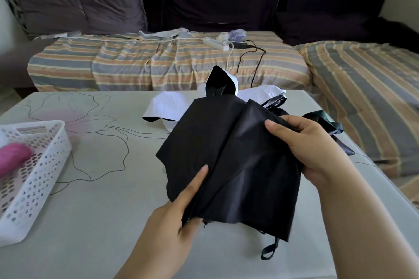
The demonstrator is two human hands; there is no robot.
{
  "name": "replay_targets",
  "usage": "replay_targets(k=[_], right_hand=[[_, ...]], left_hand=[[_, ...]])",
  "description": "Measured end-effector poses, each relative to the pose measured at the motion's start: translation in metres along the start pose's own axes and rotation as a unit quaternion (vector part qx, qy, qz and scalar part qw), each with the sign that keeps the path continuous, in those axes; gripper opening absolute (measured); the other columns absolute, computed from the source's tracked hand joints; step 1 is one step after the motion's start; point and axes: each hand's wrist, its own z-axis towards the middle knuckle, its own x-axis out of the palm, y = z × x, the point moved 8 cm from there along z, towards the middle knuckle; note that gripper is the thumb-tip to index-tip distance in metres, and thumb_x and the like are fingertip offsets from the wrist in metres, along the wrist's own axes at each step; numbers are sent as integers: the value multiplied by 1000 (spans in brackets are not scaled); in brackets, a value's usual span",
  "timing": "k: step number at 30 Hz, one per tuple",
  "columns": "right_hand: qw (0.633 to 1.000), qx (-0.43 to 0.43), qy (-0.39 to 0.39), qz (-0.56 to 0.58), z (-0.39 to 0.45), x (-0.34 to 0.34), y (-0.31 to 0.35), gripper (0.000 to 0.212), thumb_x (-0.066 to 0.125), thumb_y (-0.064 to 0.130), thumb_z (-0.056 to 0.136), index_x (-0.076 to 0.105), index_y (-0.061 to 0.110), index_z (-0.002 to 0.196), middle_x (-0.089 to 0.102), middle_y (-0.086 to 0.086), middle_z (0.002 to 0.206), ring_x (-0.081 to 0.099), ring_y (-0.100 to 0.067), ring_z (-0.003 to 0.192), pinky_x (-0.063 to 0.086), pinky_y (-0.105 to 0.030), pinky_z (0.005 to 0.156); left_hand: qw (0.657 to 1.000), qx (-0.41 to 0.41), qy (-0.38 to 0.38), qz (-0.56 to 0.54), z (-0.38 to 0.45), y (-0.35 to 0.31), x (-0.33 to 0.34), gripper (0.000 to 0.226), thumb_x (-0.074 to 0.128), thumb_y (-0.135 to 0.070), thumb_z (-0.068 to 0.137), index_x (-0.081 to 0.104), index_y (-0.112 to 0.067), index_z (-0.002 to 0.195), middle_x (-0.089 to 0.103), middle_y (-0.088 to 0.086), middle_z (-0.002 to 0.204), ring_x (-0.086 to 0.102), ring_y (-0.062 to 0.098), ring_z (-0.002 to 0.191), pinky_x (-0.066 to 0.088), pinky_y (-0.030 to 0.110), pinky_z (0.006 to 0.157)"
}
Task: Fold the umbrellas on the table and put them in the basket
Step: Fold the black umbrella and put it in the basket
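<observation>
Both hands are closed on the umbrella [229, 156]: the left hand [181, 215] grips its near end at about 7 o'clock with the index finger laid along the black cloth, and the right hand [310, 149] pinches a fold of the cloth at 3 o'clock. The umbrella is held over the middle of the table [108, 222], collapsed but with its panels loose and its white-backed flaps spread towards 12 o'clock. A wrist strap [269, 249] dangles at 5 o'clock. If the pinched fold is let slip, the pleats could fall open and the roll would bunch; the loose strap could be caught inside. The basket [34, 176] is seen at 9 o'clock, well apart, with a pink thing [13, 156] already in it
</observation>
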Motion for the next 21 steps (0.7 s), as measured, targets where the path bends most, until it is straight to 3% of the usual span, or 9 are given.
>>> replay_targets(k=[4, 6, 8, 10, 13, 15, 18, 20, 21], right_hand=[[989, 27, 71, 123, -4, -1, 1, 8, 65, 16, 72, 69, 17, 64, 69, 0, 69, 63, -11, 61, 54, -20, 57], [987, 27, 92, 131, -5, -1, 1, 14, 60, 21, 75, 68, 20, 64, 66, 2, 68, 60, -10, 60, 51, -21, 59], [990, 30, 89, 104, -3, -1, -3, 19, 56, 26, 87, 69, 17, 77, 68, -1, 75, 61, -13, 67, 51, -26, 67], [997, 17, 72, 23, 0, -1, -8, 21, 54, 29, 94, 65, 16, 83, 65, 0, 74, 59, -13, 68, 51, -25, 64], [996, -19, 83, 3, -2, 8, -2, 14, 63, 26, 83, 68, 15, 91, 71, 0, 79, 65, -12, 72, 56, -26, 66], [996, -62, 35, 47, -4, -2, 11, 17, 66, 24, 79, 69, 9, 85, 72, -5, 78, 65, -15, 70, 54, -27, 66], [988, -114, -66, -79, -6, -20, 22, 39, 63, 33, 90, 54, 6, 63, 48, -1, 56, 42, -15, 53, 35, -26, 51], [983, -133, -81, -97, -7, -22, 25, 32, 59, 29, 94, 53, 17, 64, 41, 0, 54, 35, -14, 50, 30, -25, 48], [989, -126, -60, -41, -7, -19, 24, 21, 57, 22, 95, 59, 24, 75, 50, 0, 56, 43, -15, 49, 36, -25, 48]], left_hand=[[999, -18, -30, -39, 1, 8, -5, 85, 56, -15, 91, 14, -85, 116, 43, 10, 56, 46, 15, 50, 53, 30, 60], [997, -25, -46, -52, 2, 11, -8, 83, 55, -17, 91, 15, -84, 117, 44, 7, 53, 47, 19, 50, 53, 29, 57], [996, -32, -55, -59, 2, 10, -9, 83, 56, -19, 91, 12, -85, 116, 50, 13, 56, 51, 25, 52, 52, 31, 59], [995, -39, -67, -59, 2, 9, -11, 81, 56, -23, 92, 10, -86, 115, 53, 19, 62, 52, 28, 56, 51, 33, 61], [995, -39, -77, -51, 1, 9, -12, 80, 55, -26, 91, 8, -86, 114, 50, 16, 58, 47, 23, 50, 51, 34, 57], [996, -44, -65, -42, 1, 10, -10, 87, 53, -16, 91, 6, -86, 115, 48, 9, 57, 42, 14, 46, 49, 36, 58], [996, -59, -55, -39, 1, 10, -7, 90, 50, -12, 90, 5, -84, 118, 49, 9, 60, 41, 13, 47, 49, 39, 61], [995, -62, -61, -46, 0, 9, -7, 87, 50, -15, 91, 6, -84, 118, 48, 8, 59, 40, 13, 46, 49, 39, 60], [995, -61, -64, -48, 0, 9, -7, 85, 50, -16, 91, 7, -84, 118, 48, 7, 59, 39, 13, 46, 49, 39, 59]])
